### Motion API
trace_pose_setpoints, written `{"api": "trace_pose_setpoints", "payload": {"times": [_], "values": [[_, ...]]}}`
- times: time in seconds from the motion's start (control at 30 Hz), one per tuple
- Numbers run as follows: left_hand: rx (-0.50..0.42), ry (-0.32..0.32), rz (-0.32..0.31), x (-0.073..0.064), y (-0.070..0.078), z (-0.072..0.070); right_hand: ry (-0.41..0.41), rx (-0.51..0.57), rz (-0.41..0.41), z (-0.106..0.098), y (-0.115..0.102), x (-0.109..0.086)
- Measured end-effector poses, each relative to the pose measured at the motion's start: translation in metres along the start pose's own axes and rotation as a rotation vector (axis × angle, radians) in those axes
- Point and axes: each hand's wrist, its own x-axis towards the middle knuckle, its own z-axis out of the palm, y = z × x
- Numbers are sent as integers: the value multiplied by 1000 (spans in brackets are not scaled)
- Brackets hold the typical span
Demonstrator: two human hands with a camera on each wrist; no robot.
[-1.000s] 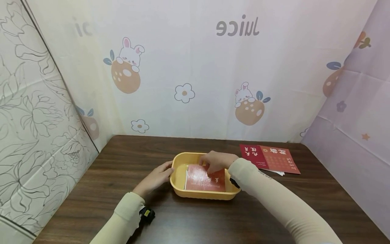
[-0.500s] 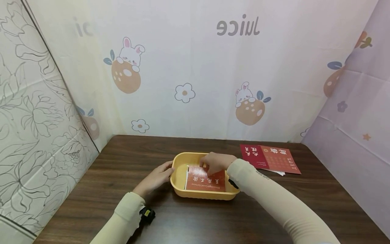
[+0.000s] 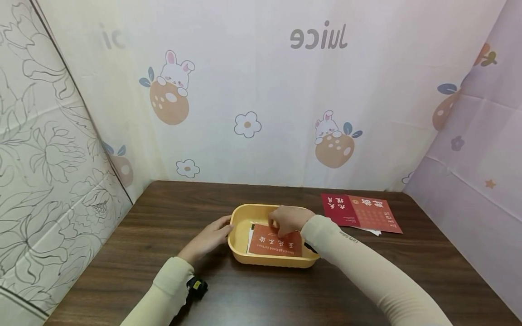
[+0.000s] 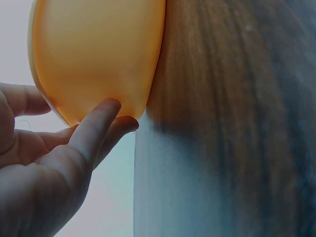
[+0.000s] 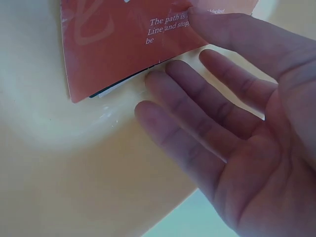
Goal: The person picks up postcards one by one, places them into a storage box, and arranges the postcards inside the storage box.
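Observation:
A yellow plastic basin (image 3: 267, 261) stands on the table in the head view. Inside it lies a red printed card (image 3: 274, 246) on top of white and dark-edged cards, which are mostly covered. At the basin's left end, my left hand (image 3: 210, 237) grips the wall; the left wrist view has the thumb at the rim and fingers (image 4: 101, 121) against the outer wall. My right hand (image 3: 288, 220) reaches into the basin and pinches the red card's far edge. In the right wrist view its thumb presses the printed face, with the other fingers (image 5: 173, 103) by the edge.
Right of the basin, a dark red card (image 3: 338, 209) and a lighter red card (image 3: 373, 213) lie on the brown wooden table (image 3: 183, 199), a white corner showing beneath. Patterned curtains (image 3: 253, 90) close off the back and sides.
My right hand has shifted slightly toward me and left within the basin. The red card's glare has gone, and more of its far edge and the dark edge beneath show. My left hand stays put.

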Motion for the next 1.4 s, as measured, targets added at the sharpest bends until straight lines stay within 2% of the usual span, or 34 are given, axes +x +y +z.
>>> {"api": "trace_pose_setpoints", "payload": {"times": [0.2,0.53,0.9,1.23,1.4], "values": [[1,2,4,0,0,0,5,-19,-9,1,2,1],[4,6,2,-1,0,1,-26,31,28,2,5,-1],[16,13,-6,-1,2,1,-51,36,48,-9,2,-8],[16,20,-13,-1,2,1,8,35,11,-26,3,-22],[13,14,-8,-1,2,1,65,70,-58,-36,13,-33]]}}
